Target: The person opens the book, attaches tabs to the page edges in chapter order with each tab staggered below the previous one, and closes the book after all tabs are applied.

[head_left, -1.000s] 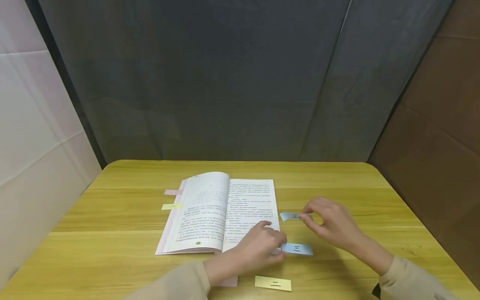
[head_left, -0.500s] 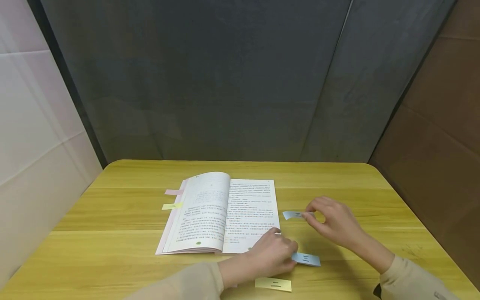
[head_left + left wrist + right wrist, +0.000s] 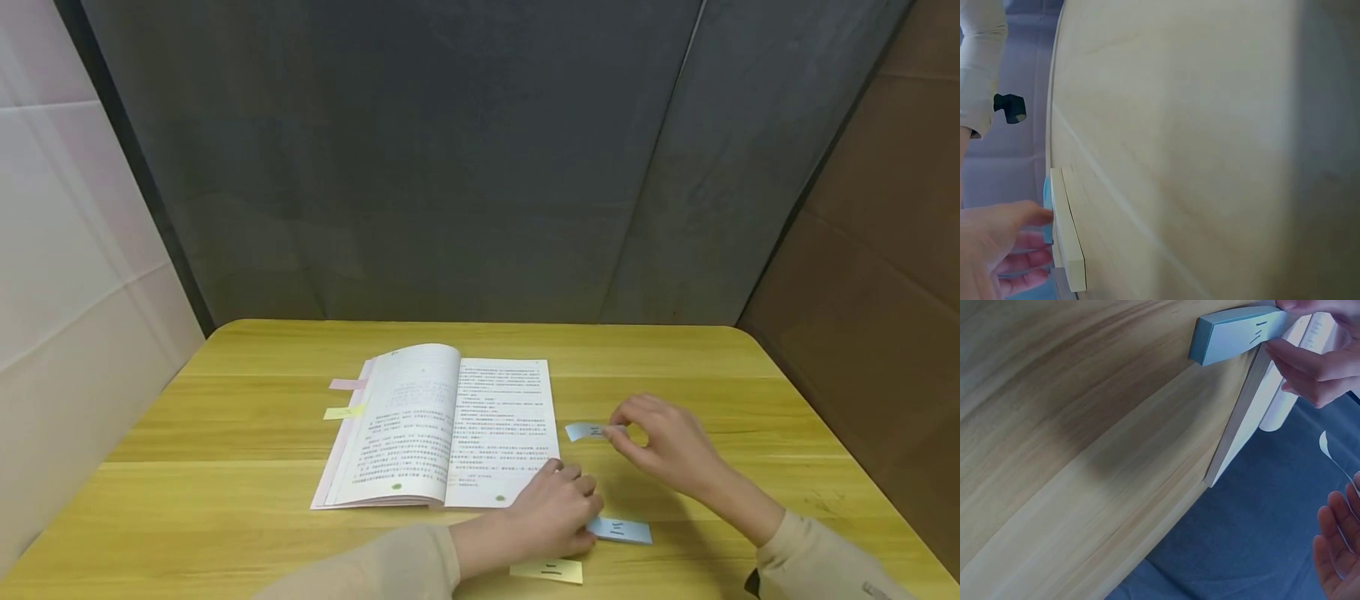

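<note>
An open book (image 3: 498, 417) with printed pages lies on the table. Past its right edge, my right hand (image 3: 667, 442) pinches a single blue sticky note (image 3: 583, 431) marked with dark strokes; the note curls slightly. Thumb and fingertips of my left hand (image 3: 551, 508) grip one end of a blue sticky note pad (image 3: 626, 532), off the book's lower right corner. In the right wrist view this pad (image 3: 1235, 337) shows three strokes, and the loose note (image 3: 1324, 444) curves up from my right fingers (image 3: 1338, 544). A yellow sticky note pad (image 3: 547, 570) lies just below my left hand.
Pink (image 3: 347, 384) and yellow (image 3: 343, 412) tabs stick out from the book's left side. The wooden table (image 3: 210, 467) ends at a dark curtain (image 3: 420, 167), with a pale panel on the left and a brown one on the right.
My left hand has slid the blue pad right and toward me, away from the book. My right hand stays nearly in place with the note. My left arm now covers the pink pad.
</note>
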`<move>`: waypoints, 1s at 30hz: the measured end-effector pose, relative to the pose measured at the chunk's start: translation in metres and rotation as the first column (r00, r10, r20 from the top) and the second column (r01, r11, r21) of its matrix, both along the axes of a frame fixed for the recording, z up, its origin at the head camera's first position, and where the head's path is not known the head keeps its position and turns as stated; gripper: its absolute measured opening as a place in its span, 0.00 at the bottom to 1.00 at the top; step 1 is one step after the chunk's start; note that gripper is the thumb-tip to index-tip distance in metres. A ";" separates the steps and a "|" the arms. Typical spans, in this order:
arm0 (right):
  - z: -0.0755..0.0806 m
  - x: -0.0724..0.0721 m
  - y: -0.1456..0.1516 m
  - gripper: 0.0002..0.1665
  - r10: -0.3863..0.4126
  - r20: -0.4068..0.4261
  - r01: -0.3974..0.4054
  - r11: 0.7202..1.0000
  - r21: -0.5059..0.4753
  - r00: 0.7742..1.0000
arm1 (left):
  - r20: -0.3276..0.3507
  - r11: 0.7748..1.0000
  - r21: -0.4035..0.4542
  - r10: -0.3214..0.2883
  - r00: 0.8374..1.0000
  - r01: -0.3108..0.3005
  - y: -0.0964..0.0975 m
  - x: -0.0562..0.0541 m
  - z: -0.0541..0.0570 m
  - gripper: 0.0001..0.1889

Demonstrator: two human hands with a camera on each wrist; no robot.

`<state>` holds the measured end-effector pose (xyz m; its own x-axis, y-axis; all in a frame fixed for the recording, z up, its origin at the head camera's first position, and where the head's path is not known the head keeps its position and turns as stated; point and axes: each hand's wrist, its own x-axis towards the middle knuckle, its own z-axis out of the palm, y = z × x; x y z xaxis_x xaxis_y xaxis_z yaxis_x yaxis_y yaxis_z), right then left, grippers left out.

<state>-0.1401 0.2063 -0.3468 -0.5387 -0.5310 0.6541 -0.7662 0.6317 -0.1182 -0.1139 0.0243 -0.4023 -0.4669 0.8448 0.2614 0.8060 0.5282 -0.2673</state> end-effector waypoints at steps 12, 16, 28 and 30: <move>-0.004 -0.002 -0.003 0.05 -0.005 0.000 0.005 1.000 0.004 1.000 | -0.008 0.998 0.054 -0.013 1.000 0.013 -0.013 0.002 0.004 0.08; -0.004 -0.003 -0.004 0.05 -0.001 -0.008 0.001 1.000 0.002 1.000 | 0.005 0.994 0.109 -0.003 1.000 0.003 -0.026 0.002 0.010 0.08; -0.006 -0.007 -0.011 0.04 -0.015 0.012 0.015 1.000 0.007 1.000 | 0.158 0.953 0.269 0.099 0.982 -0.139 -0.078 -0.003 0.025 0.11; -0.008 -0.007 -0.013 0.04 -0.032 0.043 0.031 0.999 0.014 0.999 | 0.170 0.946 0.282 0.114 0.979 -0.159 -0.084 -0.004 0.026 0.11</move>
